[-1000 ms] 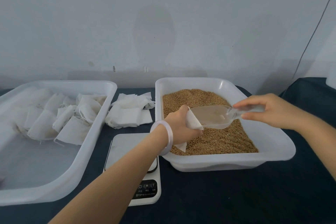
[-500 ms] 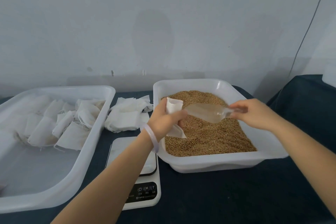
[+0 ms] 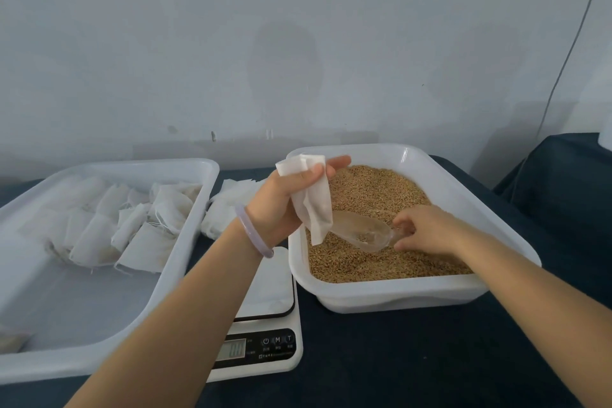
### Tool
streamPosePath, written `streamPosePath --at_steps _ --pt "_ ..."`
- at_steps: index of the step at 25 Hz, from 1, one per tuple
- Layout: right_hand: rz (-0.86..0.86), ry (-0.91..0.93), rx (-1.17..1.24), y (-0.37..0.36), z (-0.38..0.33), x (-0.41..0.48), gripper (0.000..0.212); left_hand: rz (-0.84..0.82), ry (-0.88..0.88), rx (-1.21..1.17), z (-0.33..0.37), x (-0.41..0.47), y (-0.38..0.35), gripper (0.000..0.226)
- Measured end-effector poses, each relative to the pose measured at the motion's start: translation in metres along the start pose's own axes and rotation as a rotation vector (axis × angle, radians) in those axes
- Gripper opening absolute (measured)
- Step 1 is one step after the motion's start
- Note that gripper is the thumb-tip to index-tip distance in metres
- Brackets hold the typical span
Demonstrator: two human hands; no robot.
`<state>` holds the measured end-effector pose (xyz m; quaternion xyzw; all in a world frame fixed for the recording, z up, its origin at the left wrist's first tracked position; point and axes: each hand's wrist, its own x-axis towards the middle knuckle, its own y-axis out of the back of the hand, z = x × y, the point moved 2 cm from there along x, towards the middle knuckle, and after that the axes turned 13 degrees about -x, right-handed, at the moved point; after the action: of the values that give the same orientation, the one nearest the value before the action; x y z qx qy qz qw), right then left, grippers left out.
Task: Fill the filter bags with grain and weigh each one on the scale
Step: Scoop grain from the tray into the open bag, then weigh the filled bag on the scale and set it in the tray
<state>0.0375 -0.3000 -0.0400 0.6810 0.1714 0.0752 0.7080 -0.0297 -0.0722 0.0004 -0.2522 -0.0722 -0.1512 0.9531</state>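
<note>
Our left hand (image 3: 284, 205) curls round the limp filter bag (image 3: 314, 205), raised over the grain tray (image 3: 397, 295) so spills fall back. Our right hand (image 3: 427, 228) pinches the clear scoop (image 3: 361, 232) by its handle, bowl resting on the grain (image 3: 374, 195).

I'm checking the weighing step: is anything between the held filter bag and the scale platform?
Nothing visible. The left hand holds the filter bag above the left rim of the grain tray; the scale platform beside shows bare, though the forearm hides part.

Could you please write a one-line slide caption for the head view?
Left hand holds a filter bag over the grain tray; right hand grips a clear scoop on the grain.
</note>
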Motion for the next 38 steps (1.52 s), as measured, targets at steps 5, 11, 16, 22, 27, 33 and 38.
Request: streamPosePath --at_steps 5,11,16,22,27,33,38 --pt "0.097 0.470 0.962 0.050 -0.078 -0.022 0.019 -0.071 0.117 -0.033 0.024 -0.018 0.001 0.035" --pt "-0.034 0.746 1.081 0.058 -0.146 -0.025 0.025 -0.009 0.126 0.046 0.047 -0.047 0.032 0.055" --pt "0.035 0.660 0.975 0.051 -0.184 -0.012 0.009 -0.073 0.160 0.105 0.047 -0.058 0.049 0.051" --pt "0.158 0.455 0.590 0.033 -0.191 0.012 0.018 0.311 0.248 0.909 0.052 -0.067 0.091 0.073" --pt "0.231 0.430 0.054 0.013 -0.202 0.021 0.049 0.201 0.398 1.484 0.036 -0.055 0.090 0.021" --pt "0.145 0.488 -0.102 0.005 -0.200 0.035 0.039 0.112 0.477 1.634 0.025 -0.050 0.088 0.020" --pt "0.162 0.500 -0.060 -0.003 -0.200 0.037 0.044 0.020 0.500 1.719 0.022 -0.053 0.082 0.014"
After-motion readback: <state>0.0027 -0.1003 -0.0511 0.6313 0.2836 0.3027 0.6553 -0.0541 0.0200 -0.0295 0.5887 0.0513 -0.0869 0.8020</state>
